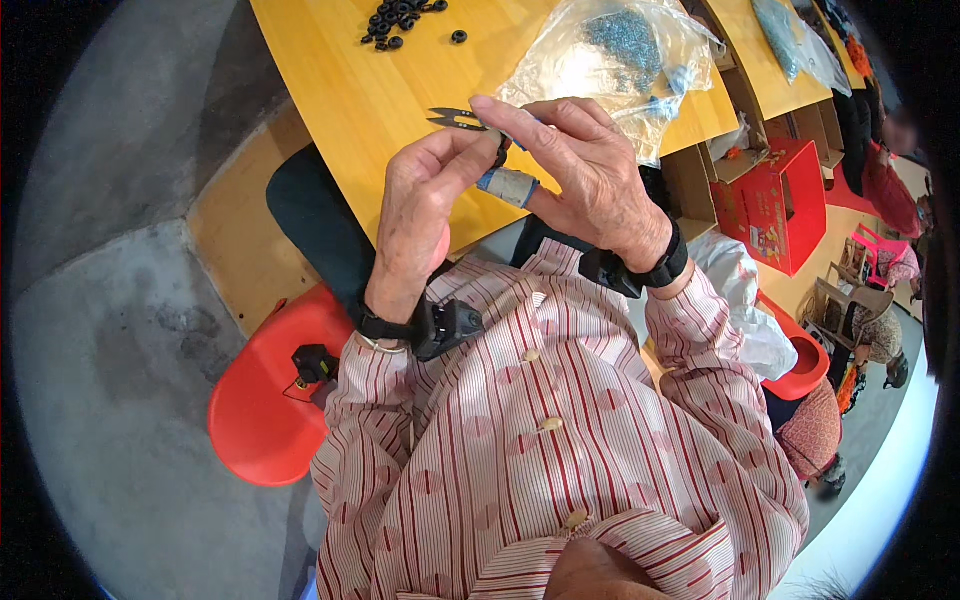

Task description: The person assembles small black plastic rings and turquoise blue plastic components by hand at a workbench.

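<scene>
Above the table's near edge, my left hand [425,195] is closed, its thumb and forefinger pinching a small black piece [503,152] mostly hidden by the fingers. My right hand [600,185] grips a pair of thread snips [457,119]; their dark, pointed blades stick out to the left, slightly apart, over my left fingertips. A bit of blue shows at the snips' handle. Grey-blue tape [508,187] is wrapped around my right thumb. Both hands are close together, nearly touching at the small piece. Farther back on the table lies a pile of small black rings [393,22].
The yellow wooden table [345,95] holds a clear plastic bag [560,75] of small blue-grey pieces. A red box [775,205] stands at the right beside cardboard boxes. A red stool [265,400] is at my left. Several people sit or stand at the far right.
</scene>
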The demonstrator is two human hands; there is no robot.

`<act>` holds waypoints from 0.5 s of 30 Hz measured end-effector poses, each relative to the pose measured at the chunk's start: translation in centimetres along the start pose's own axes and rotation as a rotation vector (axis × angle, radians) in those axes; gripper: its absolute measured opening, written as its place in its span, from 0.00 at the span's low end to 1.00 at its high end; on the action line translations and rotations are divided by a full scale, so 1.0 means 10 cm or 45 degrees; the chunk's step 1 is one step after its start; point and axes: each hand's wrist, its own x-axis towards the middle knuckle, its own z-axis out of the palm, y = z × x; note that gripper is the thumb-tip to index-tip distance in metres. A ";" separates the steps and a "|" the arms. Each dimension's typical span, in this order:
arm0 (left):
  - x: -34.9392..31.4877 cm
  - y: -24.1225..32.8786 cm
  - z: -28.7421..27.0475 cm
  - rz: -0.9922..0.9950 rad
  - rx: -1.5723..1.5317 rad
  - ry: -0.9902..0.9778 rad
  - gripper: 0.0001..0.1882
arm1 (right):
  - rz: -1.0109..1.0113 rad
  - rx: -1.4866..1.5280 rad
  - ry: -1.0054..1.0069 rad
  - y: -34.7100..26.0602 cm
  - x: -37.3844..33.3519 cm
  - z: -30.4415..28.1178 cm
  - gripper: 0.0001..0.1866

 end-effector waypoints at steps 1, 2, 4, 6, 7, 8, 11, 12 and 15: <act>0.01 0.01 -0.02 -0.002 0.000 0.001 0.10 | -0.006 0.001 0.014 0.01 0.00 0.00 0.41; 0.02 0.01 -0.03 -0.035 0.000 -0.019 0.11 | -0.004 0.002 0.014 0.01 0.00 0.00 0.41; 0.04 0.00 -0.06 -0.076 -0.001 -0.047 0.12 | -0.025 0.004 0.018 0.04 -0.03 0.01 0.40; 0.05 0.01 -0.07 -0.104 -0.011 -0.115 0.14 | 0.001 0.073 0.059 0.07 -0.06 0.05 0.44; 0.06 0.02 -0.07 -0.108 -0.010 -0.122 0.14 | 0.020 0.143 0.102 0.08 -0.06 0.05 0.49; 0.07 0.03 -0.07 -0.169 -0.073 -0.118 0.15 | 0.026 0.139 0.104 0.08 -0.07 0.04 0.49; 0.06 -0.01 -0.13 -0.261 -0.119 -0.069 0.16 | 0.008 0.128 0.127 0.10 -0.07 0.04 0.36; 0.06 -0.03 -0.14 -0.295 -0.106 -0.037 0.16 | 0.036 0.125 0.099 0.11 -0.08 0.04 0.36; 0.01 -0.04 -0.11 -0.210 -0.029 -0.038 0.15 | 0.077 0.132 0.068 0.10 -0.09 0.04 0.36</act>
